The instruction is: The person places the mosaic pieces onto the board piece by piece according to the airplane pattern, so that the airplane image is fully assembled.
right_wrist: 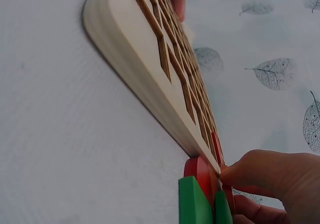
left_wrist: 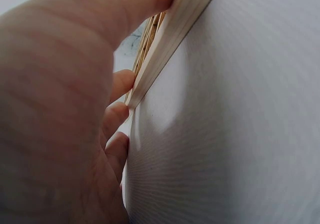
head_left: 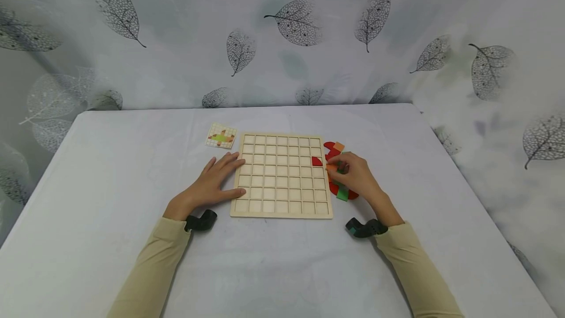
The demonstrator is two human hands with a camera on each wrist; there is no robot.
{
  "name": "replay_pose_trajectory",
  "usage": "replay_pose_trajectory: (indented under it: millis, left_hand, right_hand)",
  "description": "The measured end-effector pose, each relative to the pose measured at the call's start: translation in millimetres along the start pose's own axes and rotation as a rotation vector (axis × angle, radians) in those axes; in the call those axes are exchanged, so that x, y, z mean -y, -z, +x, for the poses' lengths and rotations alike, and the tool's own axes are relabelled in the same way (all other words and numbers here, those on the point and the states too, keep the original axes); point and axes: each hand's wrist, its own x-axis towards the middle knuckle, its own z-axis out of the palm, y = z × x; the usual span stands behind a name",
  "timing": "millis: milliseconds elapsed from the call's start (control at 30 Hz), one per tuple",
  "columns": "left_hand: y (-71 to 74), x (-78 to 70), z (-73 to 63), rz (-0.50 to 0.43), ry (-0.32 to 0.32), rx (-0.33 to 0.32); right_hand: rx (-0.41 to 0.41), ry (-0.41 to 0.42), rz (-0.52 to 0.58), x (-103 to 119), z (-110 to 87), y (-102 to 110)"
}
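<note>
A square wooden grid board lies on the white table, and one red quarter-round piece sits in a cell near its right edge. My left hand rests along the board's left side, fingers spread, thumb and fingertips touching the frame. Beyond the board's right edge, my right hand is over a pile of coloured pieces, its thumb and index finger close together by an orange piece. Whether they pinch it is unclear. A green piece and a red piece lie below that hand.
A small card with a coloured pattern on a grid lies behind my left hand, at the board's upper left. More pieces, such as an orange square, are in the pile. A leaf-patterned cloth hangs behind the table.
</note>
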Motion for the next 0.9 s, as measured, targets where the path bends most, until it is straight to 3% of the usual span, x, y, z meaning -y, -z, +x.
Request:
replay_pose_trajectory:
  millis: [433,900]
  left_hand:
    - [0.1,0.3,0.4,0.002,-0.004,0.0]
    - [0.0,-0.7,0.7,0.003,0.003,0.002]
  right_hand:
    - [0.034,0.098,-0.008,6,0.1,-6]
    - [0.057,0.142,-0.025,11,-1.1,-9]
